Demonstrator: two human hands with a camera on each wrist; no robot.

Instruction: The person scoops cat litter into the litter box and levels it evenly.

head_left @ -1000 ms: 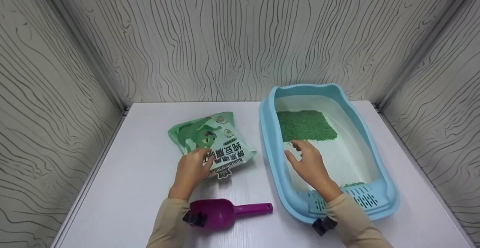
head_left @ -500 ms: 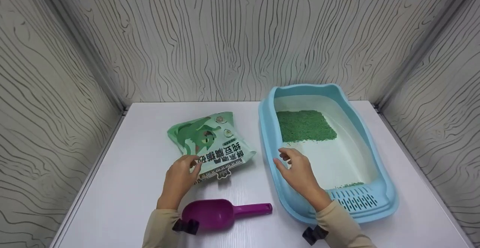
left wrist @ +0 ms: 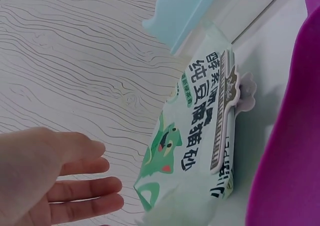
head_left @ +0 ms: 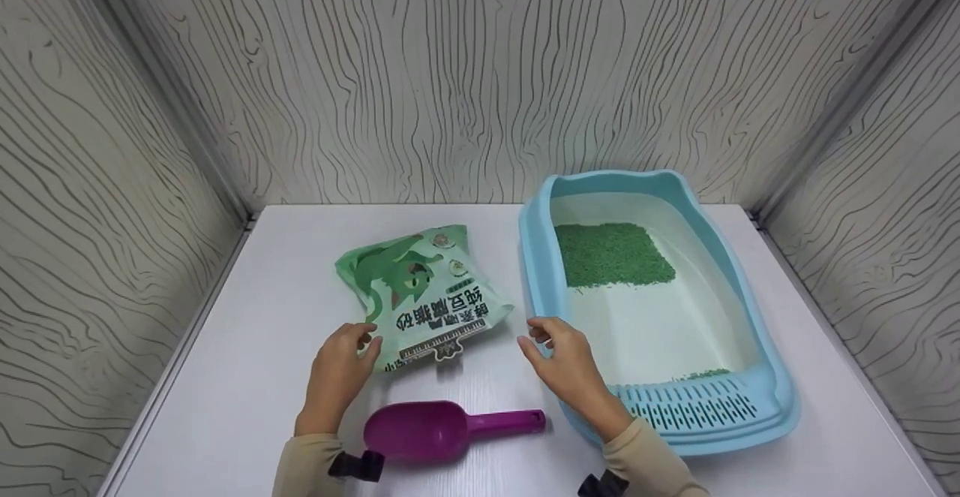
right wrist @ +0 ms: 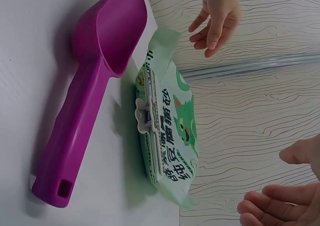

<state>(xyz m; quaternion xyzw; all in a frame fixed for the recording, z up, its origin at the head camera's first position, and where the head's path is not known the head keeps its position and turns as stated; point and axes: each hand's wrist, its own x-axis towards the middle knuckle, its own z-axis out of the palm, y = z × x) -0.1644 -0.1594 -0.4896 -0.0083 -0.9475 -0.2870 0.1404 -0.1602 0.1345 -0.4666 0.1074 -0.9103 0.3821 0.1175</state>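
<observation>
A green bag of cat litter (head_left: 420, 287) lies on the table, its near edge closed by a long sealing clip (head_left: 442, 339). My left hand (head_left: 339, 368) hovers by the bag's near left corner, fingers loosely bent and holding nothing; the left wrist view shows a gap between that hand (left wrist: 60, 178) and the bag (left wrist: 192, 121). Over the left rim of the blue litter box (head_left: 541, 257) is my right hand (head_left: 566, 362), relaxed and holding nothing. A purple scoop (head_left: 424, 429) lies between the wrists, its handle towards the right.
Green litter pellets (head_left: 615, 253) cover the far left part of the box floor, with a few pellets (head_left: 705, 374) near the slotted front ledge (head_left: 697, 403). Patterned walls (head_left: 390, 84) enclose the white table (head_left: 247, 332) at the back and sides.
Both hands have drawn back towards me and to the left. The left hand no longer overlaps the bag's print, and the right has left the box's middle for its left rim.
</observation>
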